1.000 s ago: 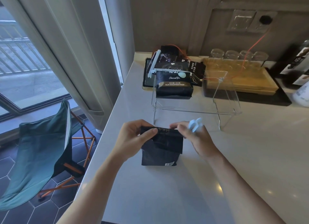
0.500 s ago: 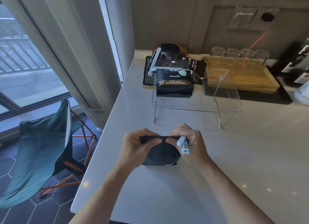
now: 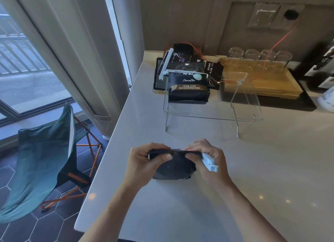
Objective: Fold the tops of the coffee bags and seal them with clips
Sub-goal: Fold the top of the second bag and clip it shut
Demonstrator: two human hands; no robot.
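coffee bag [image 3: 173,167] stands on counter [image 3: 235,169] | left hand [image 3: 142,160] and right hand [image 3: 207,156] pinch its folded top | right also holds clip [image 3: 209,163], probably open | bag soft, light, crinkly: grip the fold's ends

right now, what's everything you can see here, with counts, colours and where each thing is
bag in hands: 1, black, near counter edge, top folded over
clip in hands: 1, pale blue, at the bag's right end
clipped bag: 1, black, on the clear stand, white clip across its top
other bags: a few, black, behind the stand; count unclear
stand: 1, clear, mid counter
glasses: 4, clear, by the back wall
tray: 1, yellowish, under the glasses
cable: 1, orange, from the wall socket
chair: 1, teal with orange legs, on the floor at left
counter: 1, pale
hands: left pinches the fold; right holds fold and clip
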